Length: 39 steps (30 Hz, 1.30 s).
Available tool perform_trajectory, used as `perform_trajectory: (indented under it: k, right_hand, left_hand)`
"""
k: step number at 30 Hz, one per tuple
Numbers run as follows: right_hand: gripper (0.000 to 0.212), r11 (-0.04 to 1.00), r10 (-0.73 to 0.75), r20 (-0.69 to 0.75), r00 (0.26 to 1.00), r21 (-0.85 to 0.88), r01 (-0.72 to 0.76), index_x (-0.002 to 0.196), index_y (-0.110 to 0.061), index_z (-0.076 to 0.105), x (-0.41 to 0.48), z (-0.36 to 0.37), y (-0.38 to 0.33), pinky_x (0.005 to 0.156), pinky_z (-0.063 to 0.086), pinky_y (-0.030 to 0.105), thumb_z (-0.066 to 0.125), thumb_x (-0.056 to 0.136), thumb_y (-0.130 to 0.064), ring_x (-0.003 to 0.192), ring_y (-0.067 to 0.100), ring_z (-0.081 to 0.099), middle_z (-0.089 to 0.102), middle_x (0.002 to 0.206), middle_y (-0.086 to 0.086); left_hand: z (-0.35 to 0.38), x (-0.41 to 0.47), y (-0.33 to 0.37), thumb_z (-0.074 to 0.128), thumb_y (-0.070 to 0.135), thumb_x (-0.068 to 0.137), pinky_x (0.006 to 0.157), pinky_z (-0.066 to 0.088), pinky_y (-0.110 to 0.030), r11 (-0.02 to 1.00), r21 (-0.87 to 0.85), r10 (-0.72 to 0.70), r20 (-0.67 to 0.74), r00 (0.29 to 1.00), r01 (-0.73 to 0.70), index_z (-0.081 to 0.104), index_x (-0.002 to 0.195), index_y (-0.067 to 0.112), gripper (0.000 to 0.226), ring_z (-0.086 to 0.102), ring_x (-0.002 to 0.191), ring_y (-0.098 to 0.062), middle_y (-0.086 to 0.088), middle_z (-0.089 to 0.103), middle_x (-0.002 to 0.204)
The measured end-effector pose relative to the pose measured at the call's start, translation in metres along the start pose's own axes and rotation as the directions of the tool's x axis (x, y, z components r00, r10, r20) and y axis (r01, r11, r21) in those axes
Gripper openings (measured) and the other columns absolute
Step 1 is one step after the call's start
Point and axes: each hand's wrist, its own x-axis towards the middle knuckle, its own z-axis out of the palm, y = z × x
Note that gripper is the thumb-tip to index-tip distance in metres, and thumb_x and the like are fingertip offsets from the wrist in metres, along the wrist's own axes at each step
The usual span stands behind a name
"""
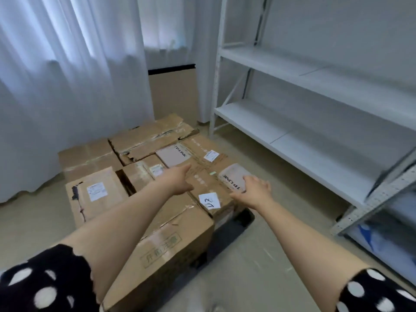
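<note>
Several cardboard boxes stand packed together on the floor. One long brown box (pixel 202 167) lies on top, printed TP-LINK at both ends and carrying a white paper note (pixel 209 200) with handwriting. My left hand (pixel 177 180) stretches over its left side, fingers straight and pointing away. My right hand (pixel 253 190) is over the box's near right end, by the grey TP-LINK panel (pixel 234 176), fingers spread and relaxed. Neither hand grips anything that I can see.
A white metal shelving rack (pixel 292 122) with bare boards lines the right wall. White curtains (pixel 67 86) hang at the left and back. A big box (pixel 162 251) with green print stands nearest me. Pale bare floor (pixel 258 255) lies between the boxes and the rack.
</note>
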Motion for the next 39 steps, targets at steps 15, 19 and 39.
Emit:
perform_trajectory:
  k: [15,19,39]
  right_hand:
    - [0.079,0.949,0.290,-0.180,0.940,0.186,-0.257,0.144,-0.011,0.031,-0.130,-0.127,0.384,0.108,0.034,0.039,0.060,0.085,-0.054,0.133,0.029,0.037,0.036,0.146,0.011]
    - [0.069,0.873,0.425,-0.188,0.886,0.344,-0.346,0.139,-0.014,0.036,-0.170,-0.164,0.508,0.098,0.045,0.041,0.065,0.084,-0.046,0.122,0.029,0.046,0.040,0.138,0.012]
    - [0.070,0.764,0.618,-0.288,0.732,0.441,-0.471,0.146,-0.011,0.030,-0.101,-0.283,0.841,0.101,0.039,0.036,0.059,0.090,-0.044,0.133,0.025,0.038,0.034,0.148,0.009]
  left_hand:
    - [0.057,-0.023,0.446,0.064,0.034,0.088,0.103,0.036,-0.030,0.898,0.078,0.431,0.034,0.902,-0.433,0.016,0.153,0.026,0.082,0.043,0.132,-0.022,-0.003,0.035,0.152]
    - [0.097,-0.027,0.586,0.062,0.034,0.090,0.106,0.036,-0.031,0.831,0.056,0.547,0.092,0.832,-0.553,0.015,0.153,0.029,0.078,0.039,0.135,-0.021,0.001,0.033,0.153]
    - [0.155,0.107,0.972,0.061,0.032,0.091,0.101,0.040,-0.032,0.659,0.084,0.742,0.091,0.665,-0.747,0.013,0.153,0.026,0.078,0.047,0.128,-0.026,-0.009,0.038,0.150]
